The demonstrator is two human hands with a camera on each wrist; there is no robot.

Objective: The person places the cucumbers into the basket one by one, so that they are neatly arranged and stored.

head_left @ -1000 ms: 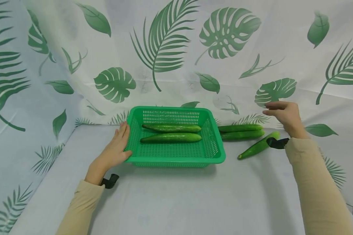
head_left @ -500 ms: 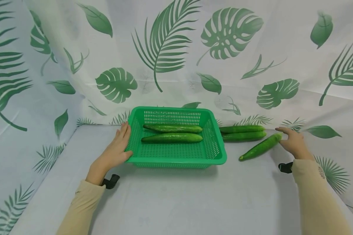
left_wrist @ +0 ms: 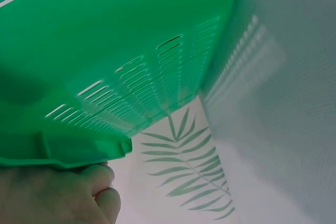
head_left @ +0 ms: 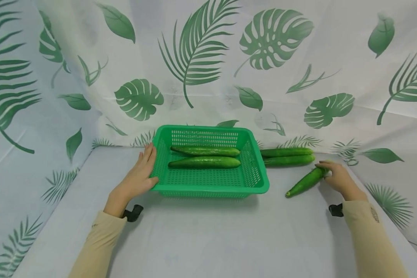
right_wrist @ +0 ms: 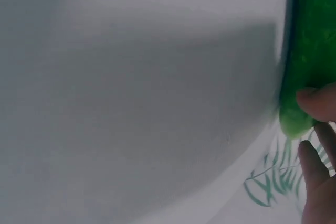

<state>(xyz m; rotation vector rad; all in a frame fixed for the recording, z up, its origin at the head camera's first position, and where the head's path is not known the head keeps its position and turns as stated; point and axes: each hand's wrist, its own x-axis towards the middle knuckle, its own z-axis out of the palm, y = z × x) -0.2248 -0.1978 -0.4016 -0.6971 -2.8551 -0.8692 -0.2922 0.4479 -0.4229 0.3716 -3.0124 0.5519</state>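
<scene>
My left hand [head_left: 137, 173] lies along the left side of a green plastic basket [head_left: 212, 189], its fingers straight against the rim and thumb at the front corner. Inside lie two cucumbers, a rear one [head_left: 208, 151] and a front one [head_left: 205, 162], side by side. To the right of the basket, my right hand [head_left: 338, 177] pinches the far end of a loose cucumber [head_left: 304, 184], which slants on the table. In the right wrist view the thumb [right_wrist: 317, 102] presses on the pale tip of this cucumber [right_wrist: 310, 51], with fingers at its other side.
More cucumbers [head_left: 290, 160] lie against the basket's right side, partly hidden by it. A white cloth with green leaf prints [head_left: 212, 108] hangs behind and at the sides. White cloth [head_left: 208, 235] covers the table in front.
My right hand has come down from above the table onto the loose cucumber's far end and now grips it. That cucumber has shifted slightly toward me. The left hand stays at the basket.
</scene>
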